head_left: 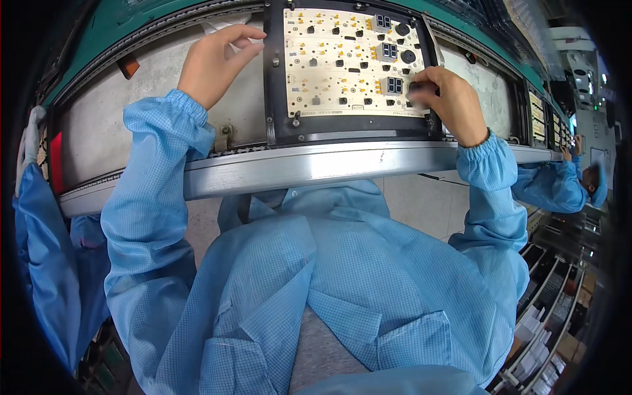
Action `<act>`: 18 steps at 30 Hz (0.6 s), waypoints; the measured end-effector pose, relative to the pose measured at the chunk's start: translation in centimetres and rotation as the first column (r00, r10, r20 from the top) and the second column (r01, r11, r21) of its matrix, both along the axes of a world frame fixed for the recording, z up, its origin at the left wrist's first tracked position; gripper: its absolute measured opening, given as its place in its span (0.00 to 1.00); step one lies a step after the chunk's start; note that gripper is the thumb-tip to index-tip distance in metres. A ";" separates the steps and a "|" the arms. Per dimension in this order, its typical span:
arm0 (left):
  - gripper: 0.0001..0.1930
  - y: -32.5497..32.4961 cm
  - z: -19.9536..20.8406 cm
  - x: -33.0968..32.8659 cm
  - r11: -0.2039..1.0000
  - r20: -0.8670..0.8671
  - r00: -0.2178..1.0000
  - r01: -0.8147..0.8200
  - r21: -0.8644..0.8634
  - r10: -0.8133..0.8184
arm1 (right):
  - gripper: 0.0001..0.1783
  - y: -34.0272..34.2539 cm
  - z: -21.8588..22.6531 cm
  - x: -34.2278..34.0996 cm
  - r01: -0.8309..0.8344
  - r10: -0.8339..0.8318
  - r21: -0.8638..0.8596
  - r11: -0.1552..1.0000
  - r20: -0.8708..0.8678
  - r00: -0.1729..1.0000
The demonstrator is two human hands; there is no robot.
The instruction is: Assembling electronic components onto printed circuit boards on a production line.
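Note:
A cream circuit board panel (309, 82) lies in a black carrier frame (355, 135) in front of me. It bears several small yellow parts, black push buttons and white-faced two-digit displays (390, 52). Round black buzzers (408, 56) sit along its right side. My right hand (455, 104) is at the lower right of the panel, its thumb and forefinger closed on a dark round part, seemingly a buzzer, blurred and partly covered by the fingers. Off the panel's left edge, my left hand (217, 64) hovers with fingers stretched and apart, holding nothing.
A metal rail (329, 164) runs along the near side of the conveyor line. Co-workers in blue stand at the far left (49, 257) and far right (559, 187). More boards (537, 118) sit farther right on the line. A rack (550, 322) with parts is at the lower right.

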State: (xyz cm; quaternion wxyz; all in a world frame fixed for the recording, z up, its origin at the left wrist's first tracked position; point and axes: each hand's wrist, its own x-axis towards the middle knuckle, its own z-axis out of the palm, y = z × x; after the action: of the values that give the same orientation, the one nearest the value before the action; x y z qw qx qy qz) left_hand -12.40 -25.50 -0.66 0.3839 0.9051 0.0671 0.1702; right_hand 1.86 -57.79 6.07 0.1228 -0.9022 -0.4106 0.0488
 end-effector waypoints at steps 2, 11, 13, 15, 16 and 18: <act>0.11 -0.4 0.6 -0.2 1.000 -0.032 0.999 -0.007 0.025 0.008 | 0.16 -0.1 -0.1 0.0 0.030 -0.031 -0.026 0.999 -0.005 1.000; 0.12 -0.8 0.9 -0.9 0.999 -0.081 0.996 -0.040 0.019 0.041 | 0.13 -0.8 -1.0 -1.1 -0.127 0.137 -0.054 0.990 0.304 0.943; 0.11 -0.7 0.7 -1.0 0.999 -0.079 0.996 -0.040 0.018 0.041 | 0.12 -0.9 -1.2 -1.3 -0.083 0.089 -0.033 0.996 0.269 0.959; 0.11 -0.5 0.6 -1.1 0.999 -0.073 0.997 -0.026 0.022 0.028 | 0.12 -1.0 -1.4 -1.5 -0.037 0.039 -0.014 0.999 0.232 0.972; 0.11 -0.5 0.5 -1.1 1.000 -0.069 0.997 -0.027 0.016 0.028 | 0.12 -1.1 -1.4 -1.5 -0.090 0.080 0.027 0.996 0.247 0.966; 0.11 -0.5 0.3 -1.1 0.999 -0.062 0.998 -0.024 0.024 0.026 | 0.12 -1.4 -1.6 -1.5 -0.143 0.122 0.062 0.988 0.267 0.956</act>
State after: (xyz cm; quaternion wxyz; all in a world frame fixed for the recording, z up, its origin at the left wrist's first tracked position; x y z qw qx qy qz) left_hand -13.53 -25.95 -0.36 0.3688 0.9135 0.0883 0.1472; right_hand 0.34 -59.19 4.47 0.0999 -0.8654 -0.4845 -0.0795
